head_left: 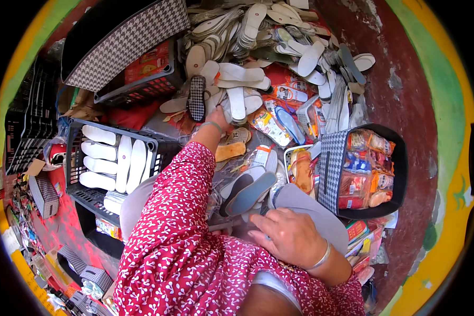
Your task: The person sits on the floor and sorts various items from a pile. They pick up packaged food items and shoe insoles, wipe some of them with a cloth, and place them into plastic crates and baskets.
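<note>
My left hand (219, 119) reaches forward into the pile of insoles, with a bangle on its wrist. It touches the pale insoles (237, 102) there; its fingertips are hidden among them. Just left of it lies a dark checked insole (196, 98). My right hand (291, 238) rests over my lap, loosely bent with its fingers apart and nothing visible in it. A ring and a bangle show on it. In front of it lie grey-blue insoles (252, 194), and beyond them a tan insole (230, 151).
A black crate (166, 150) of white insoles stands left; a checked bin (333, 163) of packaged insoles stands right. Behind, a large checked bin (137, 39) sits above another crate (137, 87). Loose insoles (310, 58) heap at the back near the red wall (405, 110).
</note>
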A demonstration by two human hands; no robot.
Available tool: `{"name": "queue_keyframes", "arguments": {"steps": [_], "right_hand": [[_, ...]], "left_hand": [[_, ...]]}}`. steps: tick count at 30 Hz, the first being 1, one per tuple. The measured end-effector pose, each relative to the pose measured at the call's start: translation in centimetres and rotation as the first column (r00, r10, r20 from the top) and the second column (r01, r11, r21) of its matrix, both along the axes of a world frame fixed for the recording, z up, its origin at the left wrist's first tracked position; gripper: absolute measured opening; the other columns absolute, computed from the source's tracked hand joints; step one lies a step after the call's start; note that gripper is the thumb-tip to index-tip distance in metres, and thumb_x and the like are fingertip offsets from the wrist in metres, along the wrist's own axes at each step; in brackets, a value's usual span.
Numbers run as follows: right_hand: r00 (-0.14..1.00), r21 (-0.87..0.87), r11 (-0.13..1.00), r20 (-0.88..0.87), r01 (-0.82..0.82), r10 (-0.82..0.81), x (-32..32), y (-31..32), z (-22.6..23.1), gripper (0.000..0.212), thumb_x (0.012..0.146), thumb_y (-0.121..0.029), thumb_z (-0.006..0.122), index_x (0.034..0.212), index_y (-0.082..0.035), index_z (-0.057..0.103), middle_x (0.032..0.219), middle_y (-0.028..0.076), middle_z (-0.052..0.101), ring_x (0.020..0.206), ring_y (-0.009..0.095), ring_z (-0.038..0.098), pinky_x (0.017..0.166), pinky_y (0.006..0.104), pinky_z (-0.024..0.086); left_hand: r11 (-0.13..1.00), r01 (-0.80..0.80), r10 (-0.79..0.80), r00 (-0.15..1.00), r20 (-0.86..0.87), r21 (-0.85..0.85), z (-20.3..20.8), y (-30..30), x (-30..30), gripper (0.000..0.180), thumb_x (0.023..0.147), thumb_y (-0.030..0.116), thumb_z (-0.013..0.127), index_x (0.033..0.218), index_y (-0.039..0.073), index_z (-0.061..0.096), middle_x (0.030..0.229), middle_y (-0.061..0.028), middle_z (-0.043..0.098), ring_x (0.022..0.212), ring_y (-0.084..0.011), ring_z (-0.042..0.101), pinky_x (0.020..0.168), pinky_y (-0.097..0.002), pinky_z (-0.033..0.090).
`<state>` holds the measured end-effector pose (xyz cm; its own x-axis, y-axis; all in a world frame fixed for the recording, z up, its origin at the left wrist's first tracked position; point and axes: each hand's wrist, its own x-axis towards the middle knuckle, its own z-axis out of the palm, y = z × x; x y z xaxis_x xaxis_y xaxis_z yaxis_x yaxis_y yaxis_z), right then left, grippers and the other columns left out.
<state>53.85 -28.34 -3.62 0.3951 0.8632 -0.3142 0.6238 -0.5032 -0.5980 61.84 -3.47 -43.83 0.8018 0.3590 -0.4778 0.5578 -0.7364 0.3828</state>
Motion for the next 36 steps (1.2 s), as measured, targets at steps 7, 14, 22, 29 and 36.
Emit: {"name": "queue_keyframes", "arguments": {"steps": [7, 14, 22, 29, 36], "right_hand": [[0.994, 0.077, 0.995, 0.085, 0.068, -0.075, -0.9, -0.5, -1.5, 0.019, 0.082, -0.027, 0.059, 0.088, -0.009, 0.058, 0.074, 0.008, 0.056, 0.074, 0.027, 0.059, 0.059, 0.0393, 0.048], [0.884, 0.181, 0.865, -0.086, 0.467, -0.459, 0.6, -2.8, -3.5, 0.023, 0.083, -0.023, 0.058, 0.098, -0.008, 0.067, 0.084, 0.012, 0.066, 0.074, 0.025, 0.064, 0.063, 0.0332, 0.049], [0.261, 0.257, 0.143, -0.965, 0.956, -0.010, 4.7, -6.7, -1.3, 0.034, 0.088, -0.029, 0.058, 0.099, 0.003, 0.059, 0.067, 0.001, 0.056, 0.065, 0.012, 0.056, 0.063, 0.0257, 0.047], [0.411, 0.382, 0.311, -0.911, 0.870, -0.030, 4.5, -3.7, -1.4, 0.040, 0.082, -0.035, 0.065, 0.106, -0.005, 0.057, 0.088, 0.006, 0.060, 0.082, 0.016, 0.058, 0.071, 0.0299, 0.048], [0.301, 0.299, 0.216, -0.953, 0.929, 0.027, 2.0, 0.0, -0.9, 0.043, 0.076, -0.020, 0.068, 0.111, -0.001, 0.053, 0.100, 0.010, 0.061, 0.088, 0.020, 0.061, 0.076, 0.0323, 0.051]], "left_hand": [[0.861, -0.325, 0.243, 0.938, -0.245, -0.390, 1.3, -5.4, -3.8, 0.077, 0.062, 0.027, 0.080, 0.121, -0.003, 0.040, 0.107, -0.0182, 0.061, 0.100, -0.0312, 0.059, 0.084, -0.0367, 0.048], [-0.221, -0.442, 0.356, 0.794, -0.493, -0.870, 7.7, -10.3, -8.3, 0.035, 0.075, 0.005, 0.065, 0.108, 0.003, 0.056, 0.094, -0.0085, 0.064, 0.086, -0.0216, 0.062, 0.076, -0.0376, 0.050], [-0.048, 0.202, 0.441, 0.883, 0.161, -0.978, 30.5, -8.2, -7.8, 0.062, 0.068, 0.000, 0.068, 0.124, 0.005, 0.040, 0.109, -0.0078, 0.055, 0.098, -0.0211, 0.056, 0.086, -0.0356, 0.047], [0.220, 0.299, 0.255, 0.901, 0.350, -0.929, 42.0, -6.3, -12.1, 0.063, 0.065, 0.000, 0.072, 0.122, -0.001, 0.045, 0.106, -0.0091, 0.058, 0.097, -0.0192, 0.058, 0.088, -0.0338, 0.046], [0.299, 0.260, 0.180, 0.929, 0.322, -0.918, 39.7, -5.6, -14.0, 0.064, 0.069, 0.008, 0.074, 0.124, -0.003, 0.043, 0.107, -0.0105, 0.058, 0.096, -0.0171, 0.057, 0.083, -0.0291, 0.047]]}}
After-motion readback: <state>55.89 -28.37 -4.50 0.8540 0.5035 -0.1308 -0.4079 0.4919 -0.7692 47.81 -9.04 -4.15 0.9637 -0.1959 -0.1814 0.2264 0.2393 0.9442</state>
